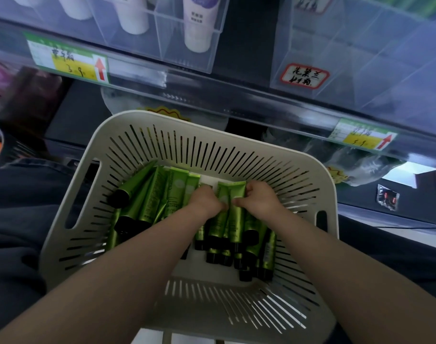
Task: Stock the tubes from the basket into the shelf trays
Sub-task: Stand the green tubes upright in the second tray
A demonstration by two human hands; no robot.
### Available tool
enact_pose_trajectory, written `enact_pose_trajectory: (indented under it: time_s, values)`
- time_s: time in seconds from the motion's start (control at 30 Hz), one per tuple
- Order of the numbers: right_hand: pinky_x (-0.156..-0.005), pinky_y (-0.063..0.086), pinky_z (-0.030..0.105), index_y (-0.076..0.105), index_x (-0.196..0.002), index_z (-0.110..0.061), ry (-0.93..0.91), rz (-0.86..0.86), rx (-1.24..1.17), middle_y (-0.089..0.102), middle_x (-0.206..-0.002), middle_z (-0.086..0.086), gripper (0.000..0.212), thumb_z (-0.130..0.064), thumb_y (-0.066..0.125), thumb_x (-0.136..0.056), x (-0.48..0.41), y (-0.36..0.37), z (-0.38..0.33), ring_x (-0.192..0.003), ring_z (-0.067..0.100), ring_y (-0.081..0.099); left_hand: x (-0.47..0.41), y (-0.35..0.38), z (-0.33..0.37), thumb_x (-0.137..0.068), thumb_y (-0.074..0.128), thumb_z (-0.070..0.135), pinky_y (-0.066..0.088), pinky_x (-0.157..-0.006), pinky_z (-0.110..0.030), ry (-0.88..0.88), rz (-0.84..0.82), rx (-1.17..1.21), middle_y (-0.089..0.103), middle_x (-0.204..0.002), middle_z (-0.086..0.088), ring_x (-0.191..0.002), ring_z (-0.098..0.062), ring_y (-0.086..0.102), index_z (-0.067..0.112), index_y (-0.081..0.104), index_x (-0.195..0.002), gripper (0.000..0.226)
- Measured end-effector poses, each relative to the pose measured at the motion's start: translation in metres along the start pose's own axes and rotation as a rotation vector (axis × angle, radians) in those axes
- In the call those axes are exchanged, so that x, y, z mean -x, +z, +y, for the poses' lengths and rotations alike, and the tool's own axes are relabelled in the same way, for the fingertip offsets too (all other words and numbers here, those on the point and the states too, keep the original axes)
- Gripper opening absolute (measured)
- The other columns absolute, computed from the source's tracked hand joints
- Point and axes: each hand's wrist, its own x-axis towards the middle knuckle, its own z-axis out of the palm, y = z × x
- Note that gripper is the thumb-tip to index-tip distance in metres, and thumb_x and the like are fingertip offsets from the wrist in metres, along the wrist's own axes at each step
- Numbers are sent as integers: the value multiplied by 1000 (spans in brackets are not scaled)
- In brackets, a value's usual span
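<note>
Looking down past a dark shelf in a shop, following a clear plastic rail along its front edge and making out only dim, blurred goods on the level beneath. Catching dark fabric on either side of the basket and a strip of pale floor at the very bottom. Counting two price labels on that rail, both green and yellow with a red arrow: the left price label and the right price label. Counting one red-bordered handwritten tag stuck on the front of a tray. Counting two clear shelf trays side by side up on the shelf, and at least three white tubes standing in the left one's compartments. Counting one off-white slotted basket right below, with two handle slots, one in each side wall. Trying to count the green tubes lying in its bottom: more than ten, black caps mostly pointing this way, too heaped for an exact number. Reaching in with both bare arms: curling the left hand down over the middle bunch, pinching a tube in that same bunch with the right hand, knuckles nearly touching.
</note>
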Motion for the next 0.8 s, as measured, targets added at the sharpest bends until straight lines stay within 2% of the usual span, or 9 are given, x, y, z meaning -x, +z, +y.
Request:
enact_pose_trajectory:
  time_s: [0.1,0.2,0.27,0.37,0.47,0.5,0.57,0.7,0.8]
  values:
    - [-67,50,28,59,-66,-17,7,1,-64,66,-80,8,20,-9,76,-72,2,-1,1,-78,21,63,3,-1,-1,-77,75,29,35,-50,-19,-7,-23,30,52,-76,-1,-73,-17,51,8,58,-87,29]
    - [-82,54,43,65,-78,-9,18,-14,-138,69,-90,16,14,-7,77,-72,7,-3,0,-89,30,66,5,-4,-3,-77,75,26,48,-63,-27,-10,-65,95,56,-73,-4,-75,-19,55,5,60,-85,27]
    - [-83,54,47,65,-82,-6,24,-21,-156,68,-92,18,16,-7,78,-71,10,-4,-1,-91,32,65,9,-6,-4,-78,75,22,51,-74,-32,4,-78,127,58,-79,-9,-79,-22,57,4,60,-79,24]
    - [-84,54,47,64,-77,-7,13,-28,-174,67,-89,17,15,-8,78,-71,17,-6,-3,-89,31,64,18,-11,-4,-79,74,21,51,-78,-35,34,-64,138,56,-77,-13,-82,-25,58,5,55,-66,27]
    - [-85,53,46,69,-87,-1,-10,-33,-214,69,-94,20,18,-8,77,-72,24,-10,-5,-92,33,64,29,-17,-3,-79,73,21,51,-80,-38,48,-24,156,63,-97,-27,-92,-33,63,-9,63,-93,35]
    - [-86,53,47,69,-92,1,-17,-31,-225,69,-96,21,22,-8,76,-73,26,-11,-6,-93,33,64,32,-18,-2,-79,73,21,50,-77,-37,56,-16,167,63,-98,-28,-88,-32,63,-10,63,-96,36]
    - [-88,52,46,70,-97,-2,-29,-28,-256,70,-97,17,25,-7,76,-74,31,-15,-8,-94,31,65,39,-21,-2,-79,73,17,48,-73,-33,72,-5,213,62,-90,-25,-79,-26,59,-5,64,-89,25]
    - [-84,54,41,70,-92,-6,-71,-5,-307,70,-91,11,20,-6,76,-74,44,-25,-10,-88,27,66,54,-26,-2,-80,71,10,50,-80,-32,92,12,301,67,-98,-14,-90,-26,63,2,68,-96,18]
    - [-82,54,40,69,-86,-11,-105,14,-327,71,-90,10,15,-7,76,-73,54,-33,-14,-86,26,67,66,-32,0,-81,69,8,49,-72,-27,128,10,323,68,-96,-12,-83,-22,62,4,69,-97,16]
